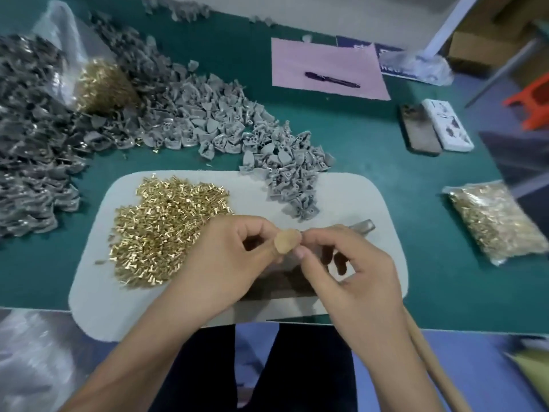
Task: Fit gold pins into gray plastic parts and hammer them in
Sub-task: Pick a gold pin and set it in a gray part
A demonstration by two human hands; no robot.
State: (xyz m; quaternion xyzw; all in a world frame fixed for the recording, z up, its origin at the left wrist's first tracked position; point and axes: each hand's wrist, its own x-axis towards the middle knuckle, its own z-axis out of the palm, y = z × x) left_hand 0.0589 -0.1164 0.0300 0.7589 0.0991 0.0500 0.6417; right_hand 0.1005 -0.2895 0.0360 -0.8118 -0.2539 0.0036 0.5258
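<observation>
Over the white mat (350,197), my left hand (234,260) and my right hand (353,272) meet fingertip to fingertip. Between them they pinch a small gray plastic part (289,261), mostly hidden under my bandaged left thumb. I cannot make out a pin in it. A hammer's metal head (361,227) pokes out behind my right hand, and its wooden handle (430,370) runs out under that wrist. A dark metal block (276,288) lies below the hands. Loose gold pins (166,227) are heaped on the mat's left, gray parts (294,185) at its top right.
Big heaps of gray parts (184,114) cover the green table's left and back, with more gold pins (101,84) among them. A bag of pins (496,221) lies right. A pen (332,79) rests on pink paper. Two phones (433,126) lie beyond.
</observation>
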